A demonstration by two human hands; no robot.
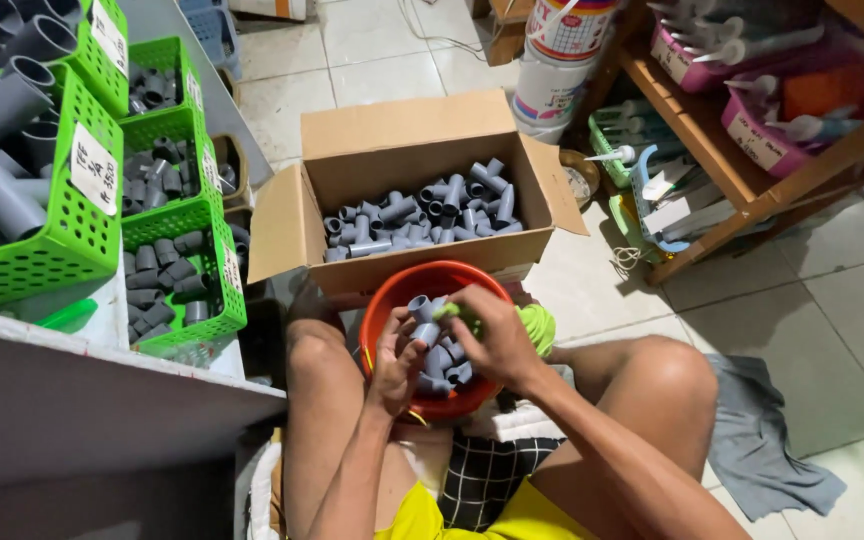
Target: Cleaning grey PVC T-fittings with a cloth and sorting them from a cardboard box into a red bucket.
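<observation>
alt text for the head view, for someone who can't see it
A seated person's left hand and right hand handle grey pipe fittings over an orange bowl. Beyond sits an open cardboard box of more.

grey pipe fitting (424,333) held over an orange bucket (384,300) of similar fittings.

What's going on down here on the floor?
A person sits on the tiled floor with an orange bucket of grey pipe fittings between the knees. The left hand holds a grey fitting over the bucket, while the right hand works at it with something green. An open cardboard box of more fittings stands just beyond.
</observation>
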